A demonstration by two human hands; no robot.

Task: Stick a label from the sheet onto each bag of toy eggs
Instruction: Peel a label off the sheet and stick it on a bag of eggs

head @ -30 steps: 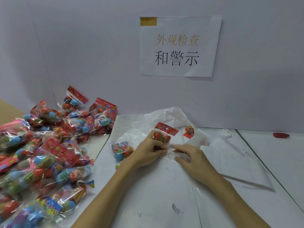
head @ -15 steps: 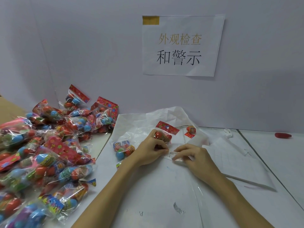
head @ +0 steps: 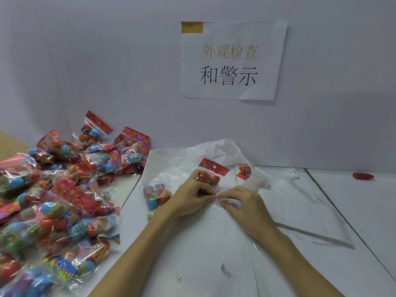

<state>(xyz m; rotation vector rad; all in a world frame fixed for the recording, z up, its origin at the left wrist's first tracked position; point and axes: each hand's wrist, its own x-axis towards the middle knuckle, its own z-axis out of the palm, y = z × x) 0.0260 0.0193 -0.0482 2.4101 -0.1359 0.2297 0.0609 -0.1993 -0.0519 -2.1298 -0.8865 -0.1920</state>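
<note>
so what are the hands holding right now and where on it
Both hands pinch a small white label: the left hand at its left end, the right hand over its right part. Neither grips a bag.

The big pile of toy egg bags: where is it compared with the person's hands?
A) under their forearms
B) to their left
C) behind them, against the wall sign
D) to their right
B: the pile of bags fills the table's left side, while the left hand and right hand work at the centre.
</note>
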